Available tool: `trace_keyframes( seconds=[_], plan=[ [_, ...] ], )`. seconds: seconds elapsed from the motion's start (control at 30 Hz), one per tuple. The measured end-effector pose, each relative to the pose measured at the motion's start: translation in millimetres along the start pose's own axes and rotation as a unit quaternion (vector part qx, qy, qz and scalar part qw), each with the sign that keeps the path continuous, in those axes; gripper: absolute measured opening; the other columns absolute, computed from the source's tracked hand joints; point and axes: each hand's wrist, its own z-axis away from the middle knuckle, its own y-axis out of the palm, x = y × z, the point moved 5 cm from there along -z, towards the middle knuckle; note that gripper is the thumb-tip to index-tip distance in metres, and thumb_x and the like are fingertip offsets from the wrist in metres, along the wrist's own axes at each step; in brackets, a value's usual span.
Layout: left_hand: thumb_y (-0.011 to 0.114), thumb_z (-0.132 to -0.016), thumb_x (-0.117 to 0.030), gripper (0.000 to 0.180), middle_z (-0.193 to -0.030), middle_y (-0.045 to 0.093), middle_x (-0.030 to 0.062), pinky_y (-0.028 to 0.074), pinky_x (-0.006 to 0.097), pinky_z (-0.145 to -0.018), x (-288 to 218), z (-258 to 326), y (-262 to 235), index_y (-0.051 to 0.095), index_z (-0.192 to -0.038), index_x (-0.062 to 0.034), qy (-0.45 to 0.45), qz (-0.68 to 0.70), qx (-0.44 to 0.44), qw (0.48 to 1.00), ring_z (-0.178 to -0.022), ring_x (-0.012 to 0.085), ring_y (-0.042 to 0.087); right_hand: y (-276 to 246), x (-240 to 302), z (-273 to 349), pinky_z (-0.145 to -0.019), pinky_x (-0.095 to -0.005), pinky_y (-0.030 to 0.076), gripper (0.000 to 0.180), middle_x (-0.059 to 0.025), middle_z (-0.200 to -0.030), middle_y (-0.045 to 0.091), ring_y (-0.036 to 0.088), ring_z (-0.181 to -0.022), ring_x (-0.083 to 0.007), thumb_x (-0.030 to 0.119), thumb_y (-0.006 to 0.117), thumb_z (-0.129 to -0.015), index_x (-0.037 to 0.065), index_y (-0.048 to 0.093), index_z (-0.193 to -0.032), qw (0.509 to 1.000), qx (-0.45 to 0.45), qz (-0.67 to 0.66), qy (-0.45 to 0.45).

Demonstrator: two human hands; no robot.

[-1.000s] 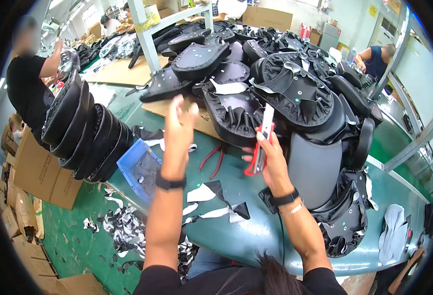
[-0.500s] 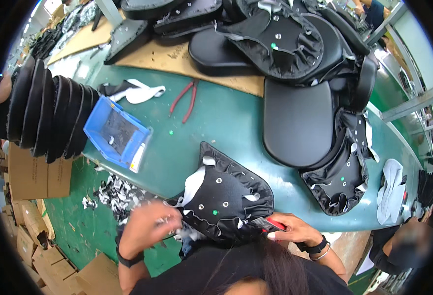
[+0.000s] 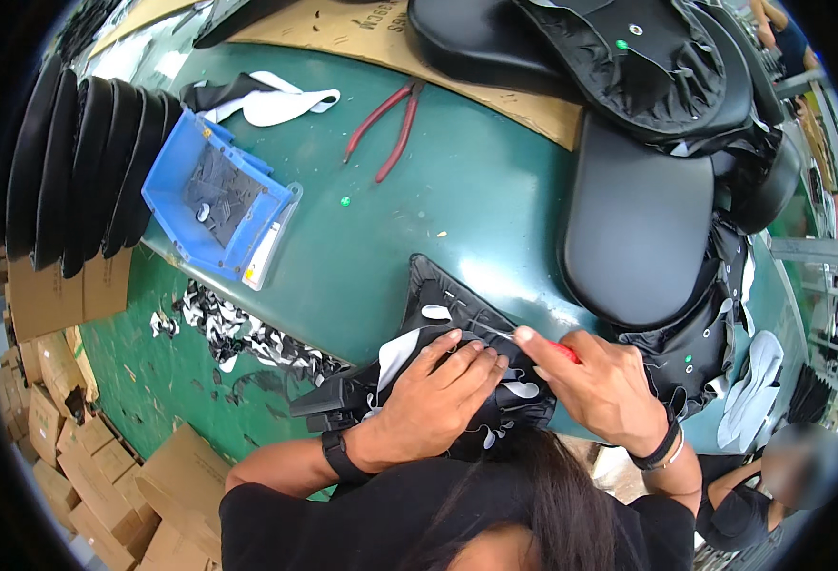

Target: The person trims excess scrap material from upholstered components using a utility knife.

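Note:
A black upholstered pad [image 3: 426,281] lies underside up at the table's near edge, with a line of staples along one side and pale fabric showing at its gathered edges. My left hand [image 3: 438,395] lies flat on it, fingers stretched out and holding nothing. Closed round a red-handled tool [image 3: 564,352] with a thin metal shaft, like a screwdriver, is my right hand [image 3: 614,390]. The shaft points left to the stapled side, close to my left fingertips. My hands hide much of the pad's middle.
Red-handled pliers [image 3: 385,128] and a blue bin [image 3: 167,195] with dark scraps lie on the green table [image 3: 343,257]. Black cushions [image 3: 638,219] pile up at right; more stand stacked at left. A person [image 3: 742,504] sits at lower right. Cartons [image 3: 186,476] and scraps cover the floor.
My left hand has come from beside the pad onto its top. The right hand has moved up with the red-handled tool, its shaft now at the stapled side. My view has shifted.

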Motion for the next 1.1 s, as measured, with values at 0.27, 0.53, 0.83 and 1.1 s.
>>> trace_keyframes(
  seconds=[0.27, 0.53, 0.83, 1.1],
  plan=[
    [0.058, -0.081, -0.013, 0.039, -0.115, 0.064, 0.0074, 0.040, 0.043, -0.107, 7, 1, 0, 0.066, -0.118, -0.0041, -0.020, 0.022, -0.008, 1.000, -0.110, 0.0226, 0.059, 4, -7, 11, -0.046, -0.0359, 0.048, 0.064, -0.0127, -0.071, 0.046, 0.056, -0.056, -0.0264, 0.003, 0.054, -0.081, 0.021, 0.042, -0.142, 0.989, 0.127, 0.049, -0.055],
    [0.056, -0.077, -0.017, 0.036, -0.096, 0.060, 0.0077, 0.046, 0.034, -0.085, 0, -30, -16, 0.066, -0.109, -0.0014, 0.031, -0.044, 0.050, 0.997, -0.093, 0.0209, 0.058, 12, -1, 93, -0.045, -0.0409, 0.046, 0.056, -0.0172, -0.075, 0.052, 0.056, -0.053, -0.0318, 0.005, 0.056, -0.086, 0.017, 0.045, -0.140, 0.985, 0.106, -0.026, 0.133],
    [0.059, -0.090, -0.016, 0.009, -0.073, 0.054, 0.0027, 0.034, 0.034, -0.075, 22, -49, 3, 0.063, -0.088, -0.0075, 0.040, 0.328, 0.137, 0.934, -0.073, 0.0215, 0.052, 22, -4, 99, -0.045, -0.0398, 0.043, 0.056, -0.0119, -0.071, 0.054, 0.055, -0.050, -0.0296, 0.012, 0.066, -0.085, 0.016, 0.049, -0.139, 0.984, 0.060, -0.052, 0.163],
    [0.069, -0.086, -0.025, 0.032, -0.063, 0.046, 0.0035, 0.031, 0.035, -0.066, 17, -69, 0, 0.056, -0.063, -0.0078, 0.045, 0.234, 0.075, 0.968, -0.066, 0.0211, 0.046, 15, -10, 69, -0.047, -0.0415, 0.043, 0.058, -0.0106, -0.068, 0.053, 0.055, -0.053, -0.0312, 0.015, 0.069, -0.084, 0.015, 0.050, -0.138, 0.984, 0.026, -0.091, 0.150]
  ],
)
